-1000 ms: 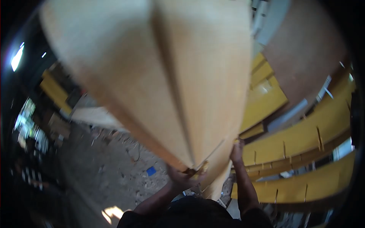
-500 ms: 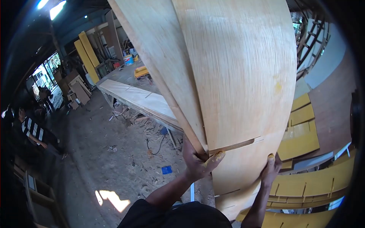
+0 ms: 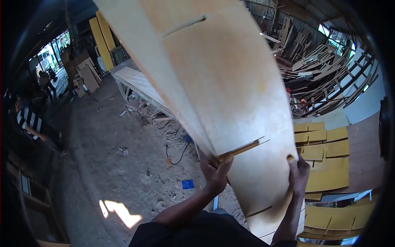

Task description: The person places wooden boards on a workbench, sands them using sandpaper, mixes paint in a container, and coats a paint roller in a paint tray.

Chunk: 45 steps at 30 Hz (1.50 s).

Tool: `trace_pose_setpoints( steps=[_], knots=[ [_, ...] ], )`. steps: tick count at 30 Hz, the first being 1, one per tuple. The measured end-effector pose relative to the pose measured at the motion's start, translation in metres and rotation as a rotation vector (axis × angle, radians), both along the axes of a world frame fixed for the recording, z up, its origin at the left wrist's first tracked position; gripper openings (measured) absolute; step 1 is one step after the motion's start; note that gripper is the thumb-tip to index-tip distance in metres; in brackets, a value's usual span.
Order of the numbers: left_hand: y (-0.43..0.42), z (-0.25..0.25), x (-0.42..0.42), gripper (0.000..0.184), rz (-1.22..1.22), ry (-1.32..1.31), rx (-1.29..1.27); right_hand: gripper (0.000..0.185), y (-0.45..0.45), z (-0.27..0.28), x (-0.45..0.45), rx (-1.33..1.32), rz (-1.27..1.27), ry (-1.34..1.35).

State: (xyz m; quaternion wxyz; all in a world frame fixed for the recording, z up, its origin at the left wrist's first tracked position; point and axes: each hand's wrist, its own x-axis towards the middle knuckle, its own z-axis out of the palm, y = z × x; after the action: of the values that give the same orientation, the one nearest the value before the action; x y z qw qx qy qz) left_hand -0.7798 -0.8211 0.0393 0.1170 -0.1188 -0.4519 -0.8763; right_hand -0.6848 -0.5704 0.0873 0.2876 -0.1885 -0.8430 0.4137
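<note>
A long pale plywood panel with narrow slots cut across it rises in front of me, its upper end out of view. A second plywood panel lies against its left side, fanned out slightly. My left hand is closed on the left edges of the panels beside a slot, thumb on the near face. My right hand grips the right edge, thumb on the face and fingers hidden behind. The panel's lower end runs down between my forearms.
A low wooden workbench stands behind the panels, with scraps beneath. Yellow slotted boards lie at right. Piled timber fills the back right. A person in a striped top is at far left. A blue piece lies on the floor.
The panels' upper part has swung left and tilted, and another slot now shows near the top. My view has turned right, revealing the timber pile. Both hands keep their hold.
</note>
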Motion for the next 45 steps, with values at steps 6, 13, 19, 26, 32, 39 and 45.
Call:
trace_pose_setpoints(
  steps=[6, 13, 19, 26, 32, 39, 45],
  knots=[
    [-0.033, -0.066, -0.059, 0.061, 0.120, -0.223, 0.027, 0.061, -0.019, -0.065, -0.090, 0.301, -0.053, -0.396],
    [-0.043, -0.130, -0.187, 0.061, 0.106, -0.323, 0.033, 0.087, -0.019, -0.121, -0.218, 0.349, 0.237, -0.520],
    [-0.030, -0.154, -0.285, 0.058, 0.090, -0.382, 0.091, 0.086, -0.009, -0.124, -0.328, 0.257, 0.342, -0.635],
    [-0.043, -0.167, -0.359, 0.049, 0.054, -0.458, 0.118, 0.075, -0.022, -0.112, -0.425, 0.258, 0.442, -0.697],
    [-0.074, -0.198, -0.434, 0.043, 0.146, -0.481, 0.193, 0.072, -0.066, -0.116, -0.514, 0.266, 0.458, -0.871],
    [-0.165, -0.230, -0.561, 0.042, 0.246, -0.539, 0.089, 0.068, -0.154, -0.146, -0.653, 0.203, 0.589, -0.922],
    [-0.230, -0.233, -0.649, 0.050, 0.292, -0.629, 0.068, 0.070, -0.216, -0.166, -0.757, 0.154, 0.561, -1.016]
  ],
)
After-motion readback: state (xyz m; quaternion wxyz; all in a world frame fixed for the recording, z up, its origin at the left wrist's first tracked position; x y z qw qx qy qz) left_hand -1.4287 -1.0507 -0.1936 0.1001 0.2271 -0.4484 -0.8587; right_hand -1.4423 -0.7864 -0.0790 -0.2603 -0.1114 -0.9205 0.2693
